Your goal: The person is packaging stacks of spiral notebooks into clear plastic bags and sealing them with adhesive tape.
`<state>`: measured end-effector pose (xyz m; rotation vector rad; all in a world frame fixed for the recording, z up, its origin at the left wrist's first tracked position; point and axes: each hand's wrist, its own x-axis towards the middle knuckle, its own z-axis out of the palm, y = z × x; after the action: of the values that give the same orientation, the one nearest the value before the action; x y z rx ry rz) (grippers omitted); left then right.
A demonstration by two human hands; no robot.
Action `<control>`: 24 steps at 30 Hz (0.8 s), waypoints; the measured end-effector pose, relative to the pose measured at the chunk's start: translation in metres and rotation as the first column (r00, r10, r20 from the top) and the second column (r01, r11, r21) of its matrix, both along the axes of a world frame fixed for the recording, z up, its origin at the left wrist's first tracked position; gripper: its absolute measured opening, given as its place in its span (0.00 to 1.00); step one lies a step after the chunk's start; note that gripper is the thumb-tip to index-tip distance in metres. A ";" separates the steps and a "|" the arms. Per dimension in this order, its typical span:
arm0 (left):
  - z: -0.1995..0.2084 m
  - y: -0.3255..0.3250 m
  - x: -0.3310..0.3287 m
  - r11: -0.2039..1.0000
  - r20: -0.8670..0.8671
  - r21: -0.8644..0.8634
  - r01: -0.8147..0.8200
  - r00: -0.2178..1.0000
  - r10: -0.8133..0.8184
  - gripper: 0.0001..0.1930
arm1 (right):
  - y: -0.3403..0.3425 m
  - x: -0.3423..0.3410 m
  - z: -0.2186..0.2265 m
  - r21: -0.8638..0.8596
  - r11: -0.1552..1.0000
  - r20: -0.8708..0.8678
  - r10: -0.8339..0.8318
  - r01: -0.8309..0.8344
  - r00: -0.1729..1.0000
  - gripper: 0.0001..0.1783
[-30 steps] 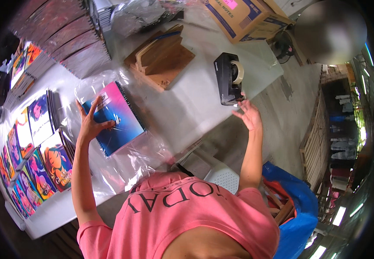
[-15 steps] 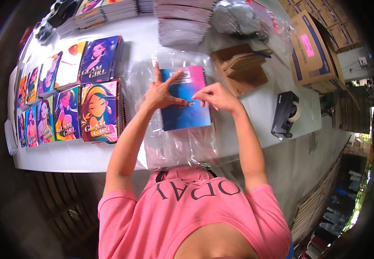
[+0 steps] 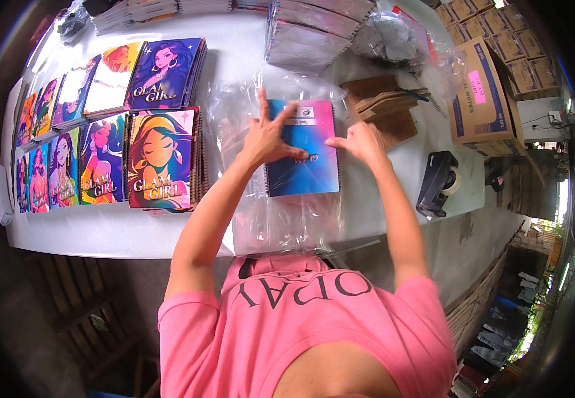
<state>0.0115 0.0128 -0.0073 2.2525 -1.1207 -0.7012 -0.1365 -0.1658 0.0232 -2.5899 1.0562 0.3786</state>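
Observation:
A spiral-bound notebook (image 3: 300, 172) with a blue-to-pink cover and a small white label lies on clear plastic sheets or bags (image 3: 281, 229) in front of me. My left hand (image 3: 267, 140) rests on its upper left part, fingers spread wide and thumb across the cover. At the notebook's right edge is my right hand (image 3: 361, 142), its thumb stretched toward the cover and apart from the fingers. Those fingers are slightly blurred, near the loose plastic. Whether they touch the plastic I cannot tell.
Two rows of colourful illustrated notebooks (image 3: 161, 159) cover the table's left side. Notebook stacks (image 3: 307, 40) stand at the back, near bundled plastic (image 3: 390, 36). To the right are brown cardboard pieces (image 3: 383, 109), a black tape dispenser (image 3: 438, 184) and a cardboard box (image 3: 483, 99).
My right hand has gone from bent, gathered fingers over the cover to the notebook's right edge, thumb now out. My left hand stays spread on the notebook. The whole view has shifted slightly.

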 end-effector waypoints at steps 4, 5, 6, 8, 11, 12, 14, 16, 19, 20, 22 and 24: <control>-0.061 0.011 -0.007 0.848 -0.089 -0.441 -0.292 0.955 0.283 0.55 | 0.009 -0.041 -0.053 0.704 0.694 0.361 -0.536 0.154 0.763 0.56; -0.052 0.008 -0.019 0.779 -0.495 -0.402 -0.482 0.830 0.258 0.55 | 0.026 -0.035 -0.063 0.664 0.744 0.481 -0.501 0.074 0.720 0.57; -0.045 0.012 -0.032 0.720 -0.814 -0.276 -0.637 0.553 0.178 0.54 | 0.044 -0.029 -0.069 0.615 0.789 0.587 -0.460 0.003 0.667 0.59; -0.028 0.032 -0.040 0.645 -0.834 -0.403 -0.649 0.551 0.033 0.55 | 0.054 -0.025 -0.050 0.745 0.634 0.626 -0.559 -0.208 0.543 0.58; 0.007 0.048 -0.051 0.509 -0.722 -0.621 -0.596 0.687 -0.077 0.59 | 0.072 -0.037 -0.017 0.674 0.612 0.738 -0.586 -0.414 0.334 0.58; 0.015 0.055 -0.057 0.464 -0.664 -0.687 -0.559 0.742 -0.089 0.61 | 0.078 -0.042 -0.011 0.646 0.618 0.760 -0.572 -0.447 0.308 0.57; 0.021 0.066 -0.063 0.448 -0.470 -0.781 -0.435 0.882 0.038 0.64 | 0.089 -0.051 -0.003 0.588 0.628 0.800 -0.544 -0.510 0.252 0.56; 0.020 0.071 -0.073 0.460 -0.415 -0.796 -0.393 0.908 0.059 0.62 | 0.089 -0.067 -0.021 0.715 0.566 0.697 -0.533 -0.410 0.480 0.54; -0.042 0.080 -0.074 0.608 -0.094 -0.773 -0.180 0.981 0.171 0.55 | 0.094 -0.080 -0.040 0.779 0.574 0.571 -0.487 -0.251 0.660 0.54; -0.064 0.080 -0.071 0.626 -0.173 -0.744 -0.232 0.973 0.155 0.54 | 0.097 -0.076 -0.033 0.758 0.613 0.568 -0.450 -0.225 0.689 0.53; -0.072 0.078 -0.069 0.636 -0.269 -0.718 -0.284 0.955 0.124 0.46 | 0.098 -0.075 -0.021 0.520 0.814 0.732 -0.269 -0.259 0.626 0.54; -0.071 0.078 -0.073 0.614 -0.304 -0.732 -0.295 0.948 0.093 0.34 | 0.092 -0.075 -0.005 0.139 0.938 0.902 0.012 -0.317 0.431 0.53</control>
<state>-0.0614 0.0910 -0.0783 1.4546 -0.8065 -0.2811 -0.2111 -0.0739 0.0179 -2.0757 0.2869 -0.7309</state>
